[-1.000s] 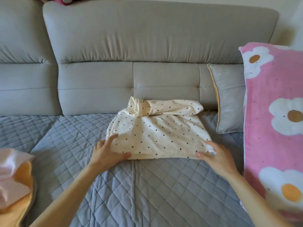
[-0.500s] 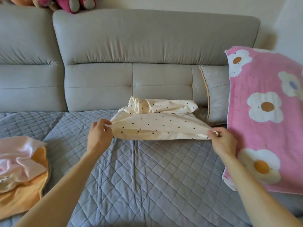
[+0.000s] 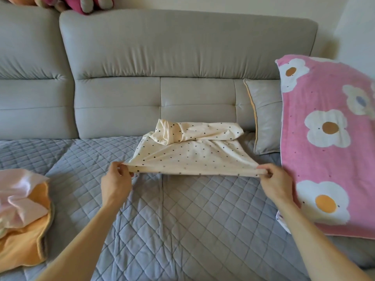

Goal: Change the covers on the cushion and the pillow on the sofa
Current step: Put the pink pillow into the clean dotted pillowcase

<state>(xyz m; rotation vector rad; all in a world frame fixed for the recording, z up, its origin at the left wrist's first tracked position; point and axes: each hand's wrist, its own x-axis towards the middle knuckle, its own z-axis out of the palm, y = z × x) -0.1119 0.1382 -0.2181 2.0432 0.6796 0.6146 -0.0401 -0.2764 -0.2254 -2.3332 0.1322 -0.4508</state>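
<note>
A cream cover (image 3: 194,157) with small dark dots lies near the back edge of the sofa seat (image 3: 182,220), its far end bunched in a roll against the backrest (image 3: 162,94). The left hand (image 3: 116,183) and right hand (image 3: 276,184) each pinch a near corner, lifting that edge taut. The seat is grey quilted fabric. A pink flowered pillow (image 3: 328,138) leans at the right edge, a grey cushion (image 3: 265,116) behind it. Crumpled pink and orange cloth (image 3: 22,216) sits at the left edge.

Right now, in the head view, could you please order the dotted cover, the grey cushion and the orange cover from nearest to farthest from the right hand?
1. Dotted cover: pinched in the right hand.
2. Grey cushion: behind, against the backrest.
3. Orange cover: far left on the seat.
</note>
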